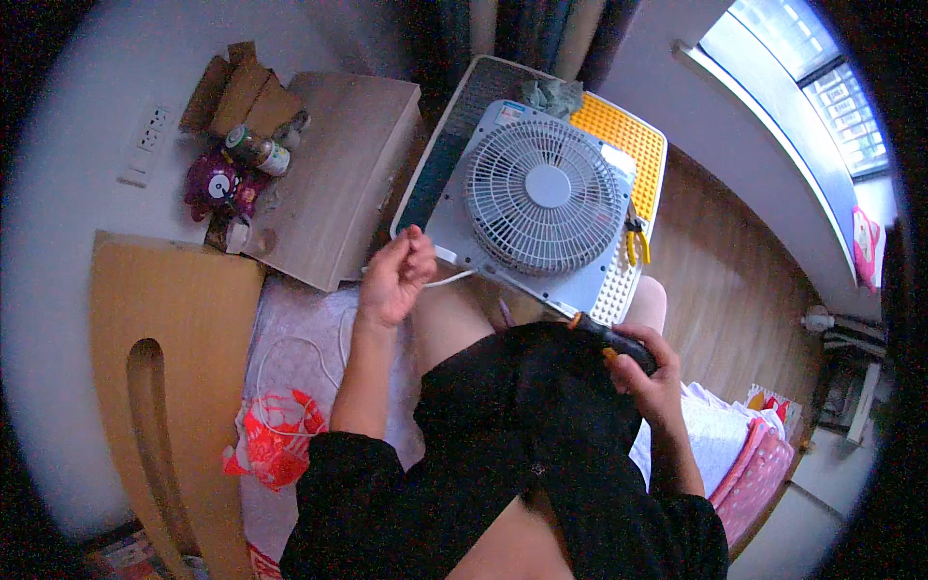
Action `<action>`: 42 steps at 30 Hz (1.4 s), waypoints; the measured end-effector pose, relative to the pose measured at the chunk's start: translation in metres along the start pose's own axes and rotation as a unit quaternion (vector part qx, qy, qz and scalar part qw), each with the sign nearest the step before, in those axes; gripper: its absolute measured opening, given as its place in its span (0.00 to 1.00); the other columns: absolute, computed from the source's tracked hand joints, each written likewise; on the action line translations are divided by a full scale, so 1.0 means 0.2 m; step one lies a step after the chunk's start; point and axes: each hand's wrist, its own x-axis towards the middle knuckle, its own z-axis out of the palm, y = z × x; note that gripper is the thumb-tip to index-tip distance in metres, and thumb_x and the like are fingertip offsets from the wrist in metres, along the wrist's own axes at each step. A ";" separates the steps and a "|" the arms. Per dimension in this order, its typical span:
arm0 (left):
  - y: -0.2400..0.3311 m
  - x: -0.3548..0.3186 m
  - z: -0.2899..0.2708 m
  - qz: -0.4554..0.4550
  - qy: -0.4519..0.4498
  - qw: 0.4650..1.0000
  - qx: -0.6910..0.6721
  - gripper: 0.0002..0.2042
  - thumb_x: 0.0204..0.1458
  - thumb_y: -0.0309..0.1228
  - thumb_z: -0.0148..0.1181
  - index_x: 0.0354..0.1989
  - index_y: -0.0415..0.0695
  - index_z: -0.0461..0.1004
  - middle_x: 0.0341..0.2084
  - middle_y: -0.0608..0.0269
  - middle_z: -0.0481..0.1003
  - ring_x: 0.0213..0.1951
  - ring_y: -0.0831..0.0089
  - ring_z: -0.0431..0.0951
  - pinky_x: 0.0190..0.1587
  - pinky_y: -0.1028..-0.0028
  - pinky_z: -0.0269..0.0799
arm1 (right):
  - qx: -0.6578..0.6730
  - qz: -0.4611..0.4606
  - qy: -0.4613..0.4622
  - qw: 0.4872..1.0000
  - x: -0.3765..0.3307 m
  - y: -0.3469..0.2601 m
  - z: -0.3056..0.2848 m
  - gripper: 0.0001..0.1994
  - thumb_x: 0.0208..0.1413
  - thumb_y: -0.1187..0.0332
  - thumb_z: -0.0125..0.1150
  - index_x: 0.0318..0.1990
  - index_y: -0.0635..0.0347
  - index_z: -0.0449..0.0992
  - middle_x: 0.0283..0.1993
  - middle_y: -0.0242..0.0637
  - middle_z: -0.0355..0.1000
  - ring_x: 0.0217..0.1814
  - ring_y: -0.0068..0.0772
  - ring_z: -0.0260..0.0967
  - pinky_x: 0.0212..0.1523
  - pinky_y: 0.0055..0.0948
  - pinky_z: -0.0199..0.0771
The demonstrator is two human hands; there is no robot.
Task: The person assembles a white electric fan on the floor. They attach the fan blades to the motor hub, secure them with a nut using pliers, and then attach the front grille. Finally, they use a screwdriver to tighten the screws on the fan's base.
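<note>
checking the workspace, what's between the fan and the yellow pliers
Nothing: in the head view, the yellow pliers lie right beside the fan, at its right edge, on the dotted white mat. Only a bare sliver of mat, if any, separates them.

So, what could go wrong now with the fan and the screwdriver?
The fan lies on the knees and a mat, so it might slide off. The left hand pinches the white cord; a pull may shift the fan. The screwdriver in the right hand could slip toward the leg.

The right hand [646, 375] hid most of the screwdriver [607, 338] handle, and the fan [543, 205] covered much of the yellow mat [628, 145].
</note>
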 end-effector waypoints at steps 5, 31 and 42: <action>-0.26 -0.06 0.09 -0.022 0.025 0.992 -0.122 0.06 0.52 0.26 0.54 0.36 0.38 0.69 0.29 0.64 0.64 0.25 0.81 0.61 0.25 0.87 0.59 | -0.108 -0.105 -0.007 0.989 -0.13 0.01 -0.01 0.20 0.43 0.72 0.64 0.47 0.64 0.69 0.43 0.40 0.71 0.44 0.30 0.68 0.46 0.26 0.66; -0.51 -0.19 0.30 -0.041 0.025 0.996 -0.074 0.06 0.52 0.30 0.55 0.35 0.42 0.73 0.31 0.66 0.66 0.26 0.80 0.62 0.29 0.82 0.62 | -0.228 -0.256 0.006 0.939 -0.25 -0.05 -0.06 0.21 0.40 0.75 0.65 0.45 0.62 0.69 0.38 0.44 0.71 0.39 0.39 0.70 0.39 0.30 0.70; -0.52 -0.22 0.30 0.013 -0.018 1.000 0.015 0.08 0.53 0.33 0.53 0.37 0.44 0.72 0.33 0.64 0.67 0.27 0.78 0.64 0.29 0.82 0.62 | -0.066 -0.111 -0.020 0.991 -0.26 -0.03 -0.02 0.20 0.41 0.75 0.65 0.44 0.62 0.66 0.41 0.39 0.69 0.46 0.30 0.67 0.46 0.27 0.66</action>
